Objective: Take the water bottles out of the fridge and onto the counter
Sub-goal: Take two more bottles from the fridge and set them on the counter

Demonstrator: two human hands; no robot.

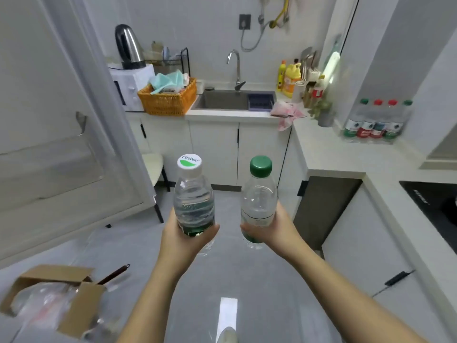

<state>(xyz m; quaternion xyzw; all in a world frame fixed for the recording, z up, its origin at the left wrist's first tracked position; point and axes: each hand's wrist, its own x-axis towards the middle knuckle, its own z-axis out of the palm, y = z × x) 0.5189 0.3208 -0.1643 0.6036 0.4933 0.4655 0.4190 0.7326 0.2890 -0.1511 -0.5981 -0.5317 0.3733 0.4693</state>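
The person's left hand grasped a clear plastic water bottle with a white, green-marked cap, the fingers wrapped round its lower, green-labelled body. The right hand clasped a second clear plastic water bottle with a dark green cap in the same low grip. Both bottles stood upright and side by side, a gap between them, out in front of the body and above the grey tiled floor. Neither had reached a surface.

Holding each one near the base kept the caps uppermost, and probably left the bottoms ready to be stood straight down. Taking one in each hand likely spared a second trip.

The white fridge door hung open at the left, apparently left so with both hands full. The white L-shaped counter ran along the right, well apart from the bottles. On it, against the wall, stood a row of four clear bottles with red and green caps, lined up close together. The bare stretch of counter in front of that row looked the likeliest place to set the pair down, clear of the black hob nearer the person. Reaching it would call for a turn to the right.
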